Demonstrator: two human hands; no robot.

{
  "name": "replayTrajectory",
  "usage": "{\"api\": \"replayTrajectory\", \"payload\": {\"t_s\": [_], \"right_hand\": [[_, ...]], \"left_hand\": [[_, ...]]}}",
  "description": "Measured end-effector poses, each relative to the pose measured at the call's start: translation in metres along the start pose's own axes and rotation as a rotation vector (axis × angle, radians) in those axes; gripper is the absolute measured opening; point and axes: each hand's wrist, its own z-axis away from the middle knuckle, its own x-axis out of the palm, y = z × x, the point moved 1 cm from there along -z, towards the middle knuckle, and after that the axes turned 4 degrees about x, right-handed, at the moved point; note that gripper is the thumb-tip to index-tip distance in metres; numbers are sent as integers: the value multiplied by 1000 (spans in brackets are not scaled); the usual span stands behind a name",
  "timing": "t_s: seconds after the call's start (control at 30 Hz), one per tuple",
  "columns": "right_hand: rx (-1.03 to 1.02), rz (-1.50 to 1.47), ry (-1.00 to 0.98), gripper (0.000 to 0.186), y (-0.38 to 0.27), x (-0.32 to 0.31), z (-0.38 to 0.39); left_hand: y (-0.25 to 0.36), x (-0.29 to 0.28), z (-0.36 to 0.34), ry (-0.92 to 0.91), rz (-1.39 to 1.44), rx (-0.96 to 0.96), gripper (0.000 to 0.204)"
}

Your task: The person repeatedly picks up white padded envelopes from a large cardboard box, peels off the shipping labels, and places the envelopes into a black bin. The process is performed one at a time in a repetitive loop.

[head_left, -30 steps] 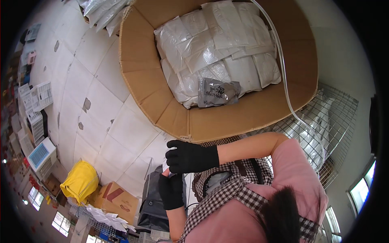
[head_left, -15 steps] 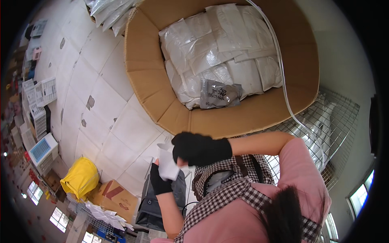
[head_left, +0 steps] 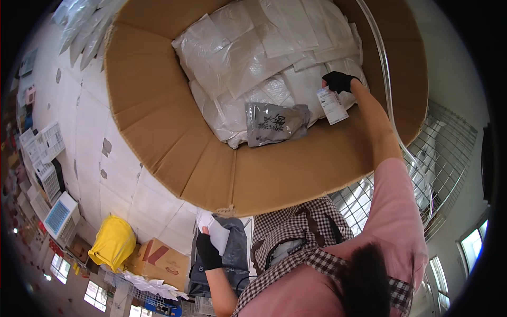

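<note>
My right hand point(head_left: 340, 82), in a black fingerless glove, reaches into the large cardboard box point(head_left: 174, 169), its fingers closed on a white printed slip point(head_left: 332, 105) over white plastic packages point(head_left: 264, 47). A grey printed pouch point(head_left: 277, 124) lies on those packages, left of the slip. Below the box, my left hand point(head_left: 208, 245), also gloved, grips white papers point(head_left: 216, 232) above a dark grey bag point(head_left: 224, 274).
A wire rack point(head_left: 438, 142) stands right of the box, and a clear tube point(head_left: 390, 95) runs down the box's right side. At lower left are a yellow bag point(head_left: 111, 240) and a carton point(head_left: 158, 261); farther left, white crates point(head_left: 50, 153).
My right hand has left my left hand and moved up and right into the box with a slip. My left hand keeps the papers. The box appears larger and farther left.
</note>
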Motion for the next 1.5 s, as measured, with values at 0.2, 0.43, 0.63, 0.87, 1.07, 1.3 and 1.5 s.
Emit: {"api": "replayTrajectory", "payload": {"t_s": [0.2, 0.43, 0.63, 0.87, 1.07, 1.3, 1.5], "right_hand": [[-273, -39, 365, 21, 35, 37, -66], [-286, 328, 692, 43, 47, 69, -60], [-352, 797, 940, 58, 34, 92, -20], [15, 388, 688, 111, 67, 106, -33], [274, 320, 555, 133, 65, 98, -39], [215, 47, 648, 120, 101, 93, -61], [114, -679, 373, 57, 79, 89, -32]], "left_hand": [[9, 11, 2, 1, -5, -109, 38], [16, 22, 7, 28, 1, -84, 36], [12, 15, 10, 8, -29, -62, 38], [11, 13, 13, 10, -7, -95, 43], [17, 13, 16, 44, 68, -84, 45], [5, -3, 28, 8, 100, -34, 42], [11, -1, 34, 46, 181, 62, 33]]}}
